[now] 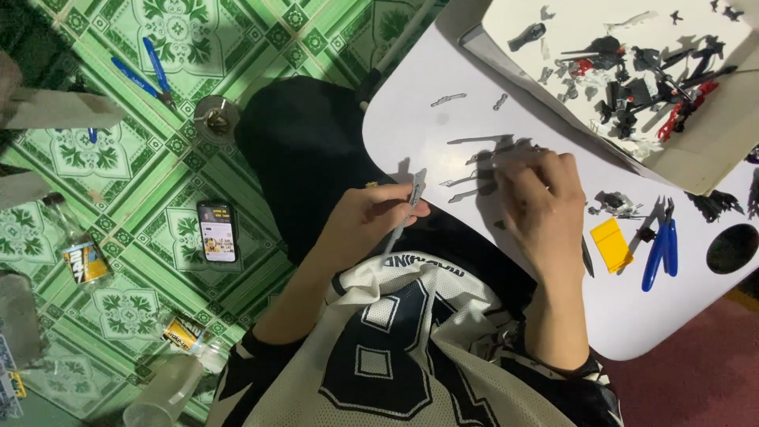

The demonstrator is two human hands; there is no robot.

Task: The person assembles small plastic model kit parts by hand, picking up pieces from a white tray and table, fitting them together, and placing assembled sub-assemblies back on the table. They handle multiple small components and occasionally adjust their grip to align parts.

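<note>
Gripped in the left hand (371,217) is a thin grey hobby knife (408,207), fingers curled shut round its handle, tip up over the near edge of the white table (632,316). Right hand (538,202) lies palm-down on the table w/ fingers bent over small grey plastic parts (474,162); can't tell if it pinches one or just presses on them, since the fingertips are blurred. More grey slivers (448,99) sit a bit further up the table, apart from both hands. Just right of the right hand: a yellow block (612,243), then blue-handled nippers (660,245) beside it, and a round black hole (732,248) in the tabletop near the edge. Top right, an open cardboard box lid (711,150) holds a heap of black, grey and red model pieces (648,79). Off the table, on the green patterned floor tiles (142,150): a phone (217,231) w/ lit screen, well left of the left hand, a second pair of blue nippers (150,75), a small round metal dish (216,119) and a few clear bottles (79,245).
</note>
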